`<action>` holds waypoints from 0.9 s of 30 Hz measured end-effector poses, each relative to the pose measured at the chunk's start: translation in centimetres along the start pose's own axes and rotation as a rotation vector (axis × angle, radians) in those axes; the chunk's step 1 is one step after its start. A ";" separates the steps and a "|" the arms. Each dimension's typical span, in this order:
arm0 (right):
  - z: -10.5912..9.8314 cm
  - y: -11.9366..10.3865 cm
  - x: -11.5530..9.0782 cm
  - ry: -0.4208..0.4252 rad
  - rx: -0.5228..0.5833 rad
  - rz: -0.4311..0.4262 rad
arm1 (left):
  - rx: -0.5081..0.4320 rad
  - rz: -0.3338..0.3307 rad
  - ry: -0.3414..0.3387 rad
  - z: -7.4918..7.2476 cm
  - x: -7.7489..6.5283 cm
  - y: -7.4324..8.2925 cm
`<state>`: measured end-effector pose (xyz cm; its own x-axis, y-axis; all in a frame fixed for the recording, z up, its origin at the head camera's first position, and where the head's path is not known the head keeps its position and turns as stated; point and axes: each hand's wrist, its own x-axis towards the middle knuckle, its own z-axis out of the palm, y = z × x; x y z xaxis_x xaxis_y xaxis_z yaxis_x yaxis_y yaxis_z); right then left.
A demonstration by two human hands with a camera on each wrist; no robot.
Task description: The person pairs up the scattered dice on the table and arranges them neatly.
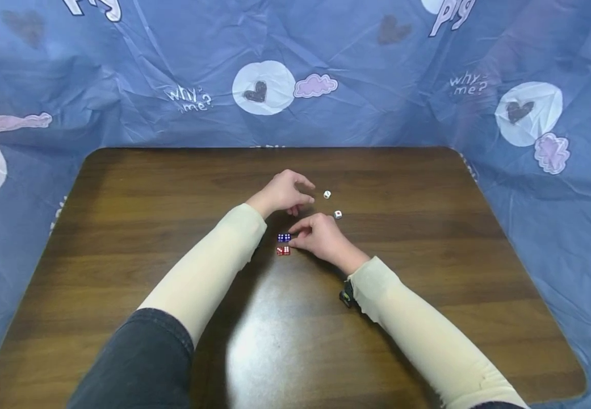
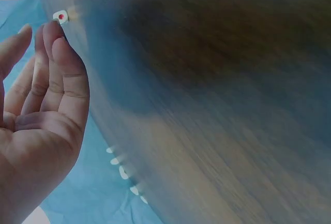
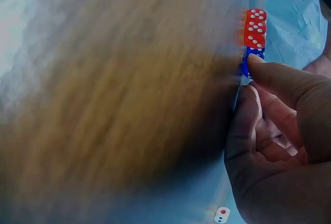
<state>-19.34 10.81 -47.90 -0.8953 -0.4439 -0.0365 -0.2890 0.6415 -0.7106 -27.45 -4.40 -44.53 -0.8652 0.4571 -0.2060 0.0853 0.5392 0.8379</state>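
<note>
Two blue dice (image 1: 284,237) lie side by side on the table, directly behind a short row of red dice (image 1: 283,250). My right hand (image 1: 321,236) pinches the right-hand blue die with thumb and index finger. In the right wrist view, one fingertip overlaps the blue die (image 3: 246,69) and another sits right beside it. My left hand (image 1: 287,192) hovers farther back, fingers loosely bent around nothing. Its palm and fingers (image 2: 54,87) show bare in the left wrist view. Two white dice, one nearer (image 1: 338,215) and one farther (image 1: 327,194), lie right of the left hand's fingertips.
The brown wooden table (image 1: 147,193) has rounded corners. A blue printed cloth (image 1: 356,113) hangs behind it and along both sides. A dark device (image 1: 346,295) is strapped at the right wrist. Light glares off the table's near middle.
</note>
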 end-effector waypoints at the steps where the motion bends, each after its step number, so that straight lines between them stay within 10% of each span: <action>1: 0.0 0.0 0.0 0.002 -0.002 -0.007 | 0.000 -0.003 -0.006 0.1 0.2 0.1; 27: 0.0 0.3 -0.1 0.025 0.001 -0.028 | -0.032 -0.094 -0.124 1.4 4.9 0.7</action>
<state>-19.30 11.07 -48.14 -0.8950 -0.4462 0.0006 -0.3138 0.6286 -0.7116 -30.93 -0.77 -45.64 -0.8008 0.4908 -0.3434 -0.0108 0.5614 0.8275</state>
